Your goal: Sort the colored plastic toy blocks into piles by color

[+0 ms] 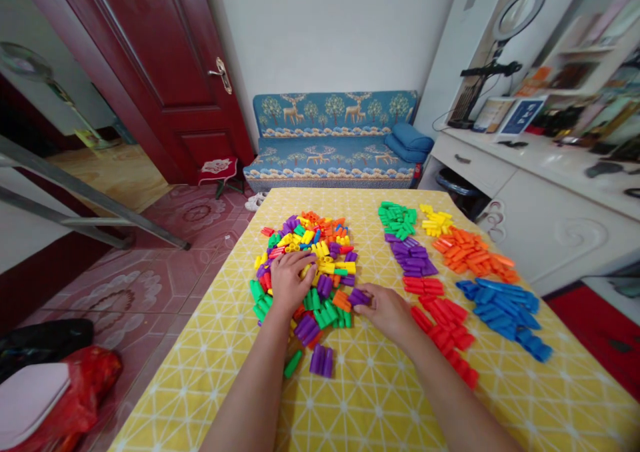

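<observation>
A mixed heap of small plastic tube-shaped building pieces [327,313] in several colours lies on the table's left half. My left hand [289,280] rests over the heap's near-left part, fingers stretched forward and thumb apart; yellow pieces show in the gap, and I cannot make out any piece held. At the heap's right edge my right hand [383,309] is closed, thumb and fingers pinching a purple piece [359,297]. An orange piece [342,300] lies just left of it. Nearer me are a separate purple piece [321,361] and a green piece [293,364].
Piles sorted by colour lie on the right: green [397,220], yellow [436,221], purple [413,257], orange [473,255], red [447,322] and blue [503,309]. A yellow patterned cloth [380,399] covers the table. A blue sofa [330,155] stands behind, a white cabinet [545,219] to the right.
</observation>
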`<state>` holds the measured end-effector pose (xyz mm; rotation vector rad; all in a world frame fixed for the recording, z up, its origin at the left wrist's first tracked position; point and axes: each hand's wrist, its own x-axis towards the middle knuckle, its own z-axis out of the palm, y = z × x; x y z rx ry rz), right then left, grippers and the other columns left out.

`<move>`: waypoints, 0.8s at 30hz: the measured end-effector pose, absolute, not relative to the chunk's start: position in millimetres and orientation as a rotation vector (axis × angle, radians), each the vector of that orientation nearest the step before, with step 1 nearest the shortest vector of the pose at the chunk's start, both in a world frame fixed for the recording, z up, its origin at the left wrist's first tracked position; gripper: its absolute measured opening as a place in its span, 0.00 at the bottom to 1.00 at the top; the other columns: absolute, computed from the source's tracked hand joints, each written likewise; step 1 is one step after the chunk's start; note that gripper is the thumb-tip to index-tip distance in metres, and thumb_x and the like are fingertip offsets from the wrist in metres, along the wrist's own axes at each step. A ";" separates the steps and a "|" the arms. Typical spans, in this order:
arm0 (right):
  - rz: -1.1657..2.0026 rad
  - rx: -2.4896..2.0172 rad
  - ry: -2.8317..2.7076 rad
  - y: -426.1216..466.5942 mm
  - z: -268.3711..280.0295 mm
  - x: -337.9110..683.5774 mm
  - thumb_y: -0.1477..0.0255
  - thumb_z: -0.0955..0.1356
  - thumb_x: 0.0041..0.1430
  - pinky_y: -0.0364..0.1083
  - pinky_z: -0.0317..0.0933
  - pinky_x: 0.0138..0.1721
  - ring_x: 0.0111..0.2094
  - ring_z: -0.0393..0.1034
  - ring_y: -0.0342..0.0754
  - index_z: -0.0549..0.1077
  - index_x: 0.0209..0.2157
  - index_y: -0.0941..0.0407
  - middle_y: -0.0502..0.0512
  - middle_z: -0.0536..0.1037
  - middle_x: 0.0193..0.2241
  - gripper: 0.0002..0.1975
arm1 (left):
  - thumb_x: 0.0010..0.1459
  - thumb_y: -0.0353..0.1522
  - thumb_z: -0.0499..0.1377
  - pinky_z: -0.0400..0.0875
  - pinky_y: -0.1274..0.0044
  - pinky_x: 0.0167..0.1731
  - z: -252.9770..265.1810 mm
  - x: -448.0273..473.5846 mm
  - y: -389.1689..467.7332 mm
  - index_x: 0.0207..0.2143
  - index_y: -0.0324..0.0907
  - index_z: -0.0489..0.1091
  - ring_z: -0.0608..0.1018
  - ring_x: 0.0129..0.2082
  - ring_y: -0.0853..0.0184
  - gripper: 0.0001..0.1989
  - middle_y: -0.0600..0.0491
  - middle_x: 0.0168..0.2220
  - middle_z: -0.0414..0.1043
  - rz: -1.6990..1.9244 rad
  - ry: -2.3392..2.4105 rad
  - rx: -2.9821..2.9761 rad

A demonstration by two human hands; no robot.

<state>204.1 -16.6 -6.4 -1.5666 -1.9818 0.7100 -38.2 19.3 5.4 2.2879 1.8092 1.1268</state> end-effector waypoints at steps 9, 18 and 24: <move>0.965 -1.415 -1.532 -11.4 9.8 210.6 0.69 0.72 0.45 0.45 0.64 0.30 0.29 0.73 0.48 0.77 0.39 0.54 0.53 0.81 0.32 0.15 | 0.61 0.38 0.57 0.60 0.63 0.54 3.6 -39.3 20.6 0.42 0.53 0.77 0.74 0.51 0.60 0.11 0.56 0.49 0.77 1.132 1.799 2.290; 1.286 -1.162 -1.214 -16.3 4.6 184.9 0.65 0.74 0.43 0.44 0.66 0.25 0.27 0.74 0.47 0.75 0.38 0.55 0.54 0.81 0.30 0.18 | 0.62 0.40 0.57 0.57 0.59 0.57 8.4 -40.9 15.8 0.41 0.54 0.78 0.72 0.54 0.58 0.11 0.55 0.51 0.76 1.156 1.746 2.286; 1.201 -1.139 -1.202 -19.9 -4.5 168.9 0.65 0.73 0.47 0.47 0.70 0.32 0.34 0.76 0.50 0.73 0.42 0.55 0.56 0.80 0.36 0.19 | 0.57 0.42 0.62 0.57 0.59 0.60 27.3 -41.0 8.5 0.43 0.52 0.78 0.71 0.55 0.57 0.12 0.52 0.51 0.75 1.202 1.497 2.313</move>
